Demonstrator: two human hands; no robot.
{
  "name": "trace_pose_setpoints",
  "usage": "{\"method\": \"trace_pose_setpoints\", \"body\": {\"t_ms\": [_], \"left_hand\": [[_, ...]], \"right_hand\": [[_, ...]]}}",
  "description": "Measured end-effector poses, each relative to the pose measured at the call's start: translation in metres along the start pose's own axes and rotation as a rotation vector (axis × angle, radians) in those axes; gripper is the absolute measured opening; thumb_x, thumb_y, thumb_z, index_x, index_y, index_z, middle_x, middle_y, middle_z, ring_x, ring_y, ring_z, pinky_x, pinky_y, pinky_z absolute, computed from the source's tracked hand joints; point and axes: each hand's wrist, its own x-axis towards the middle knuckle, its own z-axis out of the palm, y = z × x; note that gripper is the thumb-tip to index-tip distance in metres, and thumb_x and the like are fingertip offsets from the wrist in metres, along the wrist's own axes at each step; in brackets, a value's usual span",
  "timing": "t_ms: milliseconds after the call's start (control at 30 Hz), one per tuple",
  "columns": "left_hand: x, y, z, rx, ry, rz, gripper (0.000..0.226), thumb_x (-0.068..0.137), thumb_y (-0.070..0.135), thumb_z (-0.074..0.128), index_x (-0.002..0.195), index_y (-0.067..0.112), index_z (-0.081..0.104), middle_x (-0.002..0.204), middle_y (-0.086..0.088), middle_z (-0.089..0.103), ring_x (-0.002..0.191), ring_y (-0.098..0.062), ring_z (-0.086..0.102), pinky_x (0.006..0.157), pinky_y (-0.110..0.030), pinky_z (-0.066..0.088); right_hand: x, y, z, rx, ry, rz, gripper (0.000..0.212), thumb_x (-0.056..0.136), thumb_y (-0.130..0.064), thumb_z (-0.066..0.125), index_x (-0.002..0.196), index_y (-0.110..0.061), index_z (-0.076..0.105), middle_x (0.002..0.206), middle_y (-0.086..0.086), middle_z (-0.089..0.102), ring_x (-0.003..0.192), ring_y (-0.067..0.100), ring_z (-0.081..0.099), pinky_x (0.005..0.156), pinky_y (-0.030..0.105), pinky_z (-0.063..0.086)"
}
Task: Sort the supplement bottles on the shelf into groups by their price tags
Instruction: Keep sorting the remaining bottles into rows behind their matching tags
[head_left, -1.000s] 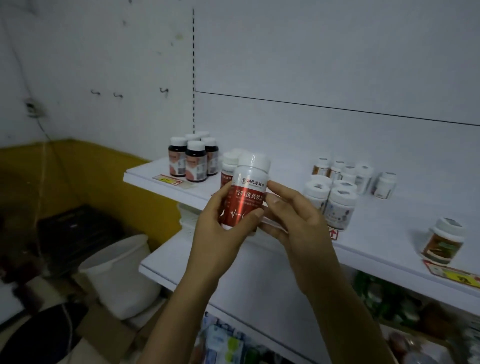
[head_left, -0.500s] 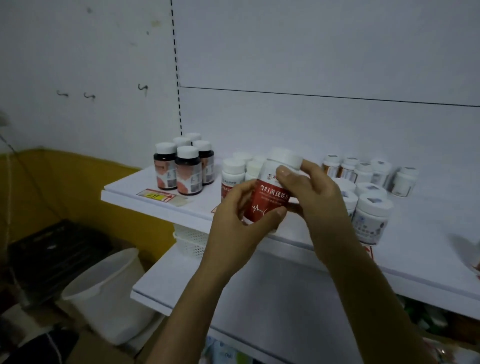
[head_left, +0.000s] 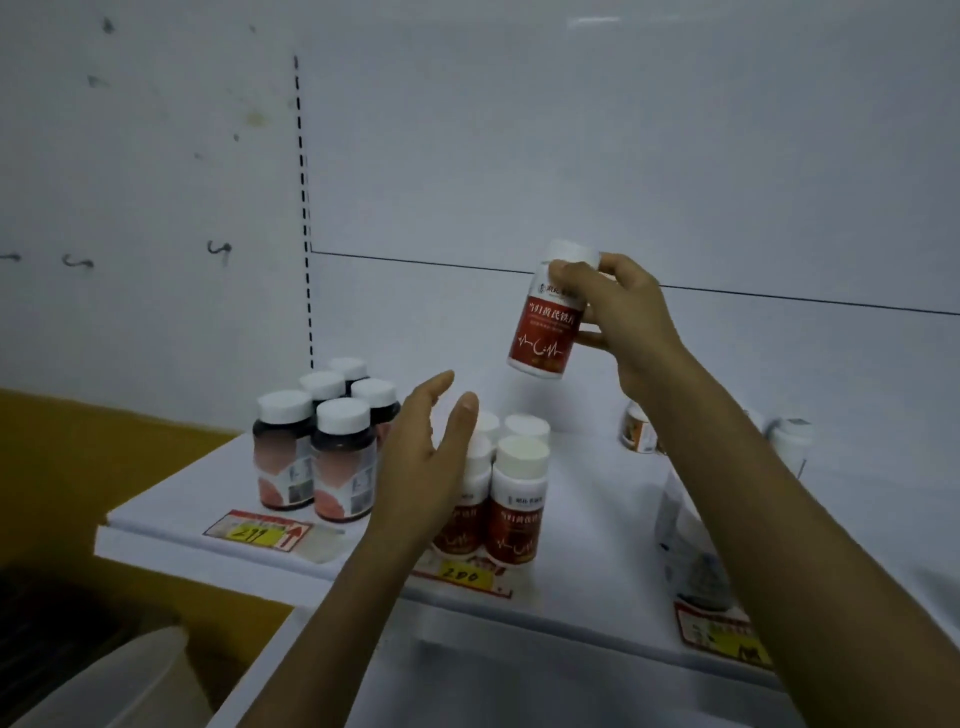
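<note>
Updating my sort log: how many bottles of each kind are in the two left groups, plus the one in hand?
dark brown bottles: 5, counted by white caps
red-label bottles on the shelf: 4, one partly behind the left hand
held red-label bottle, in the right hand: 1
Total: 10
Bottles further right are blurred or behind the arm, so uncounted.

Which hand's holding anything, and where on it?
Right hand grips the red-label bottle by its upper half, fingers just under the white cap. Left hand is open, holding nothing.
</note>
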Motion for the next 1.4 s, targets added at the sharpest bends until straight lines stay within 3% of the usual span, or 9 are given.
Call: {"method": "trace_pose_setpoints", "body": {"t_ms": [200, 367, 533, 600, 667, 733, 900, 1167, 1400], "left_hand": [[0.034, -0.031, -0.008, -0.115, -0.087, -0.149, 0.043, 0.097, 0.037, 0.035, 0.138, 0.028, 0.036, 0.147, 0.007, 0.036, 0.129, -0.009, 0.034, 0.1, -0.025, 0.025], [0.045, -0.057, -0.008, -0.311, -0.191, -0.27, 0.046, 0.1, 0.034, 0.023, 0.144, 0.022, 0.029, 0.153, 0.005, 0.027, 0.14, -0.012, 0.024, 0.117, -0.038, 0.018], [0.048, -0.081, -0.004, -0.38, -0.301, -0.381, 0.051, 0.099, 0.04, 0.017, 0.145, 0.021, 0.026, 0.153, 0.006, 0.024, 0.14, -0.01, 0.023, 0.115, -0.03, 0.017], [0.048, -0.082, -0.002, -0.402, -0.378, -0.383, 0.047, 0.099, 0.041, 0.016, 0.138, 0.025, 0.037, 0.14, 0.017, 0.038, 0.127, 0.003, 0.036, 0.104, -0.017, 0.025], [0.047, -0.083, 0.0, -0.386, -0.446, -0.358, 0.037, 0.099, 0.039, 0.016, 0.104, 0.038, 0.052, 0.101, 0.03, 0.051, 0.085, 0.023, 0.049, 0.077, 0.003, 0.036], [0.048, -0.084, 0.001, -0.368, -0.5, -0.346, 0.035, 0.099, 0.041, 0.015, 0.087, 0.044, 0.048, 0.084, 0.036, 0.047, 0.068, 0.025, 0.048, 0.058, 0.004, 0.037], [0.048, -0.103, 0.007, -0.367, -0.54, -0.298, 0.04, 0.097, 0.048, 0.015, 0.122, 0.042, 0.046, 0.12, 0.021, 0.056, 0.105, 0.008, 0.053, 0.084, -0.012, 0.041], [0.045, -0.107, 0.01, -0.345, -0.57, -0.226, 0.042, 0.081, 0.064, 0.02, 0.114, 0.048, 0.041, 0.115, 0.026, 0.052, 0.107, 0.007, 0.052, 0.088, -0.015, 0.04], [0.043, -0.105, 0.007, -0.343, -0.545, -0.229, 0.032, 0.091, 0.051, 0.021, 0.105, 0.043, 0.048, 0.106, 0.025, 0.057, 0.099, 0.007, 0.056, 0.079, -0.01, 0.041]], "right_hand": [[0.047, 0.02, 0.032, -0.193, -0.012, 0.101, 0.048, 0.08, -0.018, 0.069, 0.122, -0.014, 0.047, 0.115, 0.006, 0.056, 0.089, 0.014, 0.06, 0.071, 0.03, 0.054], [0.064, 0.053, 0.053, -0.451, -0.161, 0.206, 0.044, 0.079, -0.013, 0.069, 0.119, -0.014, 0.052, 0.115, 0.007, 0.053, 0.105, 0.026, 0.056, 0.079, 0.037, 0.056], [0.06, 0.08, 0.063, -0.672, -0.311, 0.317, 0.04, 0.075, -0.017, 0.078, 0.108, -0.015, 0.057, 0.114, 0.007, 0.056, 0.1, 0.024, 0.058, 0.07, 0.03, 0.055], [0.059, 0.086, 0.064, -0.748, -0.372, 0.357, 0.039, 0.075, -0.02, 0.078, 0.107, -0.016, 0.057, 0.113, 0.007, 0.058, 0.097, 0.022, 0.059, 0.076, 0.033, 0.056], [0.058, 0.089, 0.065, -0.796, -0.429, 0.401, 0.038, 0.076, -0.023, 0.077, 0.109, -0.015, 0.059, 0.111, 0.007, 0.061, 0.092, 0.021, 0.061, 0.085, 0.037, 0.054], [0.057, 0.09, 0.067, -0.823, -0.464, 0.411, 0.037, 0.077, -0.024, 0.075, 0.11, -0.016, 0.06, 0.109, 0.006, 0.063, 0.091, 0.019, 0.062, 0.088, 0.037, 0.053], [0.059, 0.085, 0.067, -0.885, -0.498, 0.393, 0.032, 0.079, -0.029, 0.073, 0.109, -0.02, 0.062, 0.107, 0.003, 0.065, 0.094, 0.019, 0.063, 0.092, 0.037, 0.053], [0.058, 0.084, 0.055, -0.872, -0.521, 0.412, 0.031, 0.083, -0.029, 0.068, 0.112, -0.018, 0.064, 0.102, -0.002, 0.067, 0.094, 0.017, 0.065, 0.088, 0.034, 0.054], [0.045, 0.08, 0.053, -0.822, -0.472, 0.4, 0.033, 0.086, -0.035, 0.064, 0.115, -0.02, 0.065, 0.108, -0.004, 0.066, 0.098, 0.016, 0.062, 0.085, 0.029, 0.052]]}}
